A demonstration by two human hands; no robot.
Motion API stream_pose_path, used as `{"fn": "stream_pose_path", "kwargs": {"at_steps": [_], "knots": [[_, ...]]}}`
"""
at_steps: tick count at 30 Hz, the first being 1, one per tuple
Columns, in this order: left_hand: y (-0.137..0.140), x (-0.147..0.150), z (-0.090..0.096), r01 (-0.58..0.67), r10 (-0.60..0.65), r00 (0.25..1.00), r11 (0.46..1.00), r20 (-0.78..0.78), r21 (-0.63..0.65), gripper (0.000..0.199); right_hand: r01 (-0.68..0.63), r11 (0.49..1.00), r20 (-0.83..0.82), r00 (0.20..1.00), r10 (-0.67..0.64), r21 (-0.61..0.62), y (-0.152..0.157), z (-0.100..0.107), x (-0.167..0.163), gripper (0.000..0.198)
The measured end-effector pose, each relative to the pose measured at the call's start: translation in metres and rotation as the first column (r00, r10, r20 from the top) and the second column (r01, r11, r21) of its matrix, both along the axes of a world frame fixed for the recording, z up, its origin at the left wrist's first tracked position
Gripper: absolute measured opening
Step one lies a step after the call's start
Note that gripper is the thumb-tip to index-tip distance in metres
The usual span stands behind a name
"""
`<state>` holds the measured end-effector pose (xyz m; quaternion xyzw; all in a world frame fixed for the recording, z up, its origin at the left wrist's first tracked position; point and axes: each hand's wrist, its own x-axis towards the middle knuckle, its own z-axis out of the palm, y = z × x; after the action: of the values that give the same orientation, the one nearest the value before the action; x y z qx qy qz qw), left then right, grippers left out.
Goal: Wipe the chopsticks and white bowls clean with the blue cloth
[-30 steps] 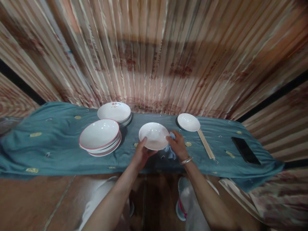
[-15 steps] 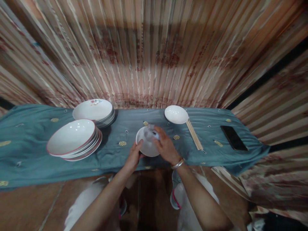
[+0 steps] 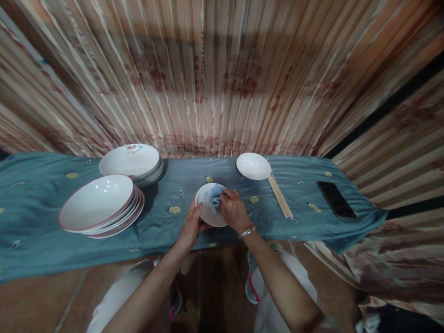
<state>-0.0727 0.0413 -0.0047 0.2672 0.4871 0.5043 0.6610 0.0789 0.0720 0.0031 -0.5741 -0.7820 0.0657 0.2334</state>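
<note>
A small white bowl [image 3: 207, 212] is tilted toward me over the front middle of the table. My left hand [image 3: 193, 223] grips its left rim, thumb on the inside and fingers underneath. Bunched in the fingers of my right hand [image 3: 235, 210] is a blue-grey cloth [image 3: 216, 194], pressed against the inner wall of the bowl near its upper right. A silver bangle circles my right wrist. Beyond my right hand stands another white bowl [image 3: 253, 165], with several chopsticks [image 3: 279, 195] lying beside it.
At the left are a stack of red-rimmed plates [image 3: 97, 203] and, behind it, a stack of flower-patterned plates [image 3: 132, 159]. A black phone [image 3: 336, 199] lies at the right end. The teal tablecloth [image 3: 173, 231] covers the table; a pleated curtain [image 3: 222, 92] hangs behind.
The right hand, with the cloth, has shifted a little left and down inside the bowl and turned. My left hand keeps its grip on the rim. The view has moved slightly.
</note>
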Motion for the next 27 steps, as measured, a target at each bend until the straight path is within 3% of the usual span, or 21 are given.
{"fn": "stream_pose_path", "kwargs": {"at_steps": [3, 5, 8, 12, 16, 21, 22, 24, 27], "knots": [[0.001, -0.001, 0.0, 0.013, -0.013, 1.0, 1.0, 0.008, 0.001, 0.065, 0.037, 0.999, -0.234, 0.972, -0.028, 0.034, 0.016, -0.009, -0.008, 0.027], [0.001, -0.001, 0.001, 0.033, -0.033, 0.999, 0.999, 0.022, 0.0, 0.065, -0.008, 1.0, -0.405, 0.914, 0.013, 0.015, 0.024, -0.014, -0.014, 0.029], [0.001, -0.002, 0.003, 0.033, -0.033, 0.998, 0.999, 0.044, 0.0, 0.064, -0.203, 0.979, -0.61, 0.778, 0.152, -0.015, 0.031, -0.015, -0.024, 0.031], [0.0, -0.005, 0.002, 0.041, -0.038, 0.992, 0.999, 0.118, -0.022, 0.061, -0.49, 0.866, -0.735, 0.623, 0.266, -0.103, 0.026, -0.004, -0.029, 0.025], [-0.001, -0.008, 0.005, 0.116, -0.102, 0.967, 0.992, 0.235, -0.048, 0.059, -0.643, 0.724, -0.747, 0.603, 0.278, -0.249, 0.016, 0.01, -0.023, 0.023], [-0.001, -0.005, 0.008, 0.032, -0.013, 0.983, 0.994, 0.181, -0.102, 0.058, -0.684, 0.631, -0.654, 0.671, 0.349, -0.366, 0.004, 0.019, -0.009, 0.018], [-0.001, -0.004, 0.007, 0.01, 0.004, 0.989, 0.995, 0.15, -0.094, 0.059, -0.667, 0.633, -0.615, 0.702, 0.36, -0.392, 0.0, 0.02, -0.006, 0.017], [-0.002, -0.003, 0.005, 0.009, -0.002, 0.994, 0.998, 0.109, -0.062, 0.066, -0.59, 0.689, -0.492, 0.786, 0.374, -0.42, -0.008, 0.021, 0.003, 0.016], [-0.005, 0.0, 0.004, 0.055, -0.053, 0.996, 0.998, 0.07, -0.032, 0.073, -0.385, 0.847, -0.215, 0.921, 0.326, -0.366, -0.021, 0.02, 0.016, 0.016]]}}
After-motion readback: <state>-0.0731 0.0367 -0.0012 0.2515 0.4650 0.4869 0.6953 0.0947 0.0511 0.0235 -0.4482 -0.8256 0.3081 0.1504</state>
